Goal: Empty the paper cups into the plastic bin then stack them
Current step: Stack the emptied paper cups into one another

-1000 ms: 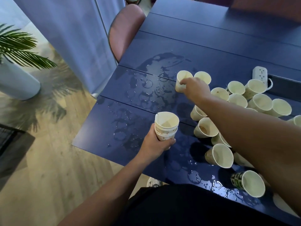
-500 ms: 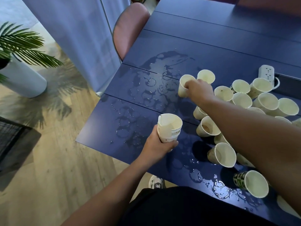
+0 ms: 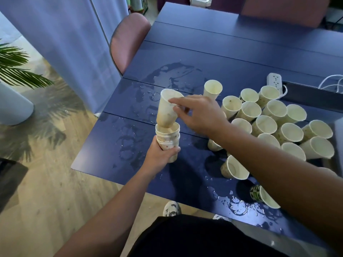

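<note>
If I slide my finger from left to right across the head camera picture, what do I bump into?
Palm plant → white planter → pink chair → stack of cups in the left hand → right hand → cluster of paper cups

Likely office meeting room: long blue table (image 3: 213,52), pink chair (image 3: 128,39), power strip (image 3: 274,81), potted palm (image 3: 16,71).

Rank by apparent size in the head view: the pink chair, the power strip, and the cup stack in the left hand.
1. pink chair
2. cup stack
3. power strip
The strip lies farther from the camera, so its true size against the stack is unsure.
</note>
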Motion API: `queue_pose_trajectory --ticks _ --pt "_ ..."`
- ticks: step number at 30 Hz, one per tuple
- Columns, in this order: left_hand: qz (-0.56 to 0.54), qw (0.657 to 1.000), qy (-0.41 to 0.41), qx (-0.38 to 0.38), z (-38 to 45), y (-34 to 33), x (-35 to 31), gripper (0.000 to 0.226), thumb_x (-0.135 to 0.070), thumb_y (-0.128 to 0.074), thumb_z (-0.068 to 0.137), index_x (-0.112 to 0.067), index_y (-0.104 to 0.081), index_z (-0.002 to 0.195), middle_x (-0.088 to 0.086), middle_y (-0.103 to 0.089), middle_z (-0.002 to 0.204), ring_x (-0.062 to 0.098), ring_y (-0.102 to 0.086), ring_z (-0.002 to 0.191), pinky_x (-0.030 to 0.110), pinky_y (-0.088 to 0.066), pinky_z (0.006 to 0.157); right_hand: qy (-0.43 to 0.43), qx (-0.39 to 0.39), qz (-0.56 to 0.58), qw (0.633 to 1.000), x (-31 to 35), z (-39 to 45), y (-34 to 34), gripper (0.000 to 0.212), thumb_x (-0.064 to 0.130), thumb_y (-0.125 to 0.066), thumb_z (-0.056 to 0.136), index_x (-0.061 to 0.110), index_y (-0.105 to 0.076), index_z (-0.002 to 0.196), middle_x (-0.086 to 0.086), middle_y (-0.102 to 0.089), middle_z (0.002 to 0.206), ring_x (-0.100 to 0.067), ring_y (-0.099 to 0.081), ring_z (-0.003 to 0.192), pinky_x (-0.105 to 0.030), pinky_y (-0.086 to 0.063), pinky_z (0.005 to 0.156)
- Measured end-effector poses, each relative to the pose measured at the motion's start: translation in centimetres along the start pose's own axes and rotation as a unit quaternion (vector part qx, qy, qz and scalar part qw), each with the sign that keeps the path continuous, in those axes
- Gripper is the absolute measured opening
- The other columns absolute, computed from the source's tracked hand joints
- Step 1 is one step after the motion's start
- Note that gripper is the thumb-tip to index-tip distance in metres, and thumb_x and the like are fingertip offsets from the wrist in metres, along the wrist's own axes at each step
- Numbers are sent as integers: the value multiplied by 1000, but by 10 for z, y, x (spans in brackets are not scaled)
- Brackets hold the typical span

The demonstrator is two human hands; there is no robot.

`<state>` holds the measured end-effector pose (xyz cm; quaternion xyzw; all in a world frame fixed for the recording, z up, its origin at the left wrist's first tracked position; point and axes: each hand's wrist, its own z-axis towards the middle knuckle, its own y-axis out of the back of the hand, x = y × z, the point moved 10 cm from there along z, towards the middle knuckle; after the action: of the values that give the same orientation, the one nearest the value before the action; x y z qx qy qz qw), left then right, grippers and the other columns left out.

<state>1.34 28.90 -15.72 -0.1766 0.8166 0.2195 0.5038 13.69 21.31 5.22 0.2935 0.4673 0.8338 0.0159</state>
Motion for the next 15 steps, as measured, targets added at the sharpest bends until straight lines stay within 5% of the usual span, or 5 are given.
queue_pose_trajectory --ticks 4,11,15 --pt "-2 1000 -18 0 4 -5 -5 53 -35 -86 73 -27 -59 118 -10 -73 108 11 -69 102 34 -57 88 23 47 -22 998 4 -11 -9 24 33 -56 95 30 -75 110 6 -68 78 -21 -63 77 -37 -52 62" --pt "-14 999 -48 5 11 -3 -23 60 -34 -82 63 -28 -55 116 4 -72 102 12 -66 79 34 -59 68 -11 216 -13 976 -8 -31 -53 25 31 -57 100 30 -72 119 3 -73 95 -16 -49 83 -36 -45 80" --pt "1 999 -52 2 15 2 -25 63 -42 -83 63 -28 -56 118 -5 -72 108 14 -68 96 33 -58 81 -81 180 78 977 -23 -12 -38 25 41 -59 98 26 -76 108 4 -73 86 -10 -58 77 -28 -44 76"
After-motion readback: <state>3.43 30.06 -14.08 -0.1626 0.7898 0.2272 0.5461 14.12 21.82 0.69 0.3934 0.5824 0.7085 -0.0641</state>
